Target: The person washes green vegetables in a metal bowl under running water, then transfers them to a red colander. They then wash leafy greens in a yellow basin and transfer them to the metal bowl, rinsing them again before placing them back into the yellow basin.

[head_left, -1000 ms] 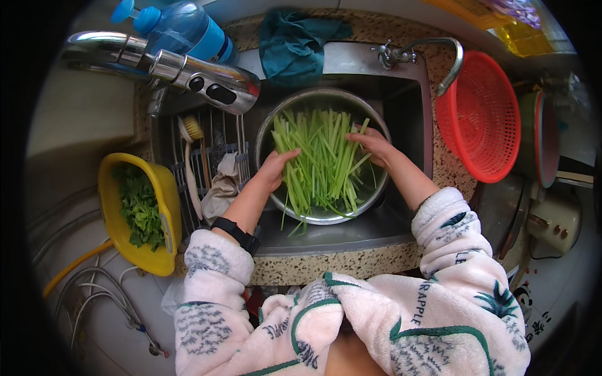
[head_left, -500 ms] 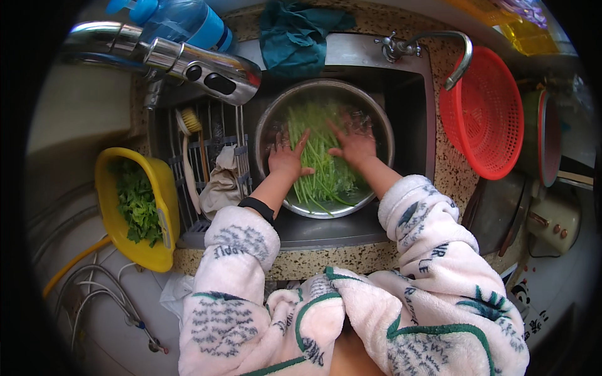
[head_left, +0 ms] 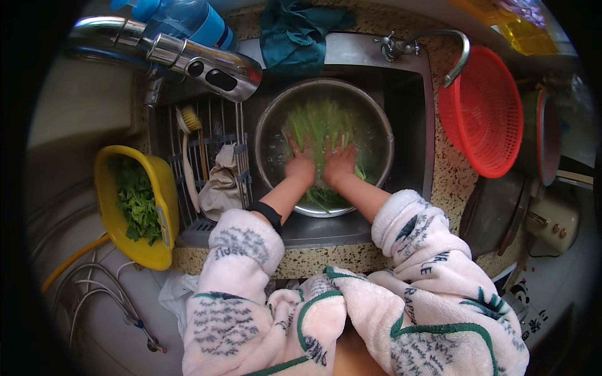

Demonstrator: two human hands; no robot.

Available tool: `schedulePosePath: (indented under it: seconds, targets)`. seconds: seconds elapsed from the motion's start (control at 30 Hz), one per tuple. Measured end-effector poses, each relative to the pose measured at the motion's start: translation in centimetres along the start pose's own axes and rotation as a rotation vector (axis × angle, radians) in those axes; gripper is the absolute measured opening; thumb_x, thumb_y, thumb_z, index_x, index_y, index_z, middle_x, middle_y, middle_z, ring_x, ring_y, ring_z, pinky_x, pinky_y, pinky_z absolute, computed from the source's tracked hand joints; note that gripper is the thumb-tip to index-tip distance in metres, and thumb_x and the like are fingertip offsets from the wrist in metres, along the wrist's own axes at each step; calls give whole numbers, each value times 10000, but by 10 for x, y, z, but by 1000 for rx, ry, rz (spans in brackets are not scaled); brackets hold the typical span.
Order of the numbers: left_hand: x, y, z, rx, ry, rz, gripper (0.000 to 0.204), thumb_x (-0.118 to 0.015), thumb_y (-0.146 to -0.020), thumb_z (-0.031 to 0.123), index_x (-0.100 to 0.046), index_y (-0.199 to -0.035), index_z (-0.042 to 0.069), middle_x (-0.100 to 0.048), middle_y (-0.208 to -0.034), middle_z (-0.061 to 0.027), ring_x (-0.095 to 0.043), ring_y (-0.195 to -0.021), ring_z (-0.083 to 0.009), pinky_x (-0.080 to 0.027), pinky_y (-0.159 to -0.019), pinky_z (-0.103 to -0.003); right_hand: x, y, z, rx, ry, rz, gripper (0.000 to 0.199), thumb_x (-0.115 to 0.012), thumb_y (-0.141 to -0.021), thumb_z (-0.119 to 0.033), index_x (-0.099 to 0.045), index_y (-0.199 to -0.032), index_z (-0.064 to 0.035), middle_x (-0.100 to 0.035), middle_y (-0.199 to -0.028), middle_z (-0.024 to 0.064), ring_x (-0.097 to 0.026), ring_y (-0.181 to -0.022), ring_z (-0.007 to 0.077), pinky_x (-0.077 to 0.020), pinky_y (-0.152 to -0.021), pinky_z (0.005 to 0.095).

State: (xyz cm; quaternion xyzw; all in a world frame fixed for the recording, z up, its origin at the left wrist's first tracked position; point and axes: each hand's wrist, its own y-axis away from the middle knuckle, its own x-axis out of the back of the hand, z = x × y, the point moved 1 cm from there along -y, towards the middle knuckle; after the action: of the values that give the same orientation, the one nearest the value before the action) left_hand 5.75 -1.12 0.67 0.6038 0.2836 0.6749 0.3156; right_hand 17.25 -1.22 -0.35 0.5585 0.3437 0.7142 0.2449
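Note:
A round metal basin (head_left: 264, 119) of water stands in the sink, with thin green vegetable stalks, like celery, (head_left: 322, 118) in it. My left hand (head_left: 300, 164) lies on the near left of the stalks, fingers stretched forward into the water. Beside it, my right hand (head_left: 339, 161) rests on them with its fingers spread. Both hands are open, palms down, a narrow gap between them; their fingertips are partly under water and blurred. Some stalk ends show between my wrists at the basin's near rim.
Left of the sink hangs a yellow basket (head_left: 164, 203) with green leaves (head_left: 139, 207). A rack (head_left: 241, 135) holds a brush (head_left: 189, 156) and a cloth (head_left: 224, 182). Metal faucets (head_left: 216, 70) reach in from the left and right (head_left: 461, 69). A red colander (head_left: 486, 113) leans at right.
Both hands have drawn closer together toward the basin's middle. The stalks are pushed together and lie deeper and blurrier in the water.

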Motion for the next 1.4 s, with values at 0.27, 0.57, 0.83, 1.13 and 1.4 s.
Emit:
schedulePosePath:
  seconds: [0.27,0.57,0.83,1.13,1.4]
  targets:
    - [-5,2,-27,-148,-113,45,988,-685,-721,143,-34,-1461,217,40,-1464,-294,-558,-1061,-389,-499,-820,-447,-9,7,19,57,-59,77,644,-447,-875,-237,-175,-1454,-161,-145,-1484,220,-215,-1324,462,-138,-1072,561]
    - [50,8,-34,-21,308,-5,815,-619,-795,425,-239,-1365,-18,-416,-1301,-285,-547,-1076,-373,-453,-897,-433,26,9,51,148,-602,-102,513,-670,-731,-289,-552,-1194,-102,-498,-1263,153,-513,-1118,329,-429,-931,400]
    - [-36,-58,-27,182,1201,139,1104,-725,-708,516,-68,-1392,-49,-374,-1348,-229,-463,-1179,-288,-441,-914,-365,-23,-46,30,-218,-1088,846,557,-685,-737,-367,-538,-1161,-37,-518,-1240,174,-536,-1105,293,-444,-883,389]
    - [-7,-20,-23,-152,1645,141,556,-774,-740,255,-523,-1165,-1,-625,-1044,-115,-604,-927,-182,-489,-786,-299,7,-25,38,162,-1915,53,392,-651,-833,-225,-533,-1143,-16,-628,-1006,109,-600,-902,194,-478,-783,314]
    - [-3,-5,-53,67,1017,646,701,-714,-728,131,-335,-1306,14,-445,-1245,-261,-487,-1117,-376,-397,-933,-401,18,-18,71,-129,-1129,474,713,-669,-769,-194,-280,-1350,-53,-564,-1138,185,-538,-1039,358,-453,-843,445]
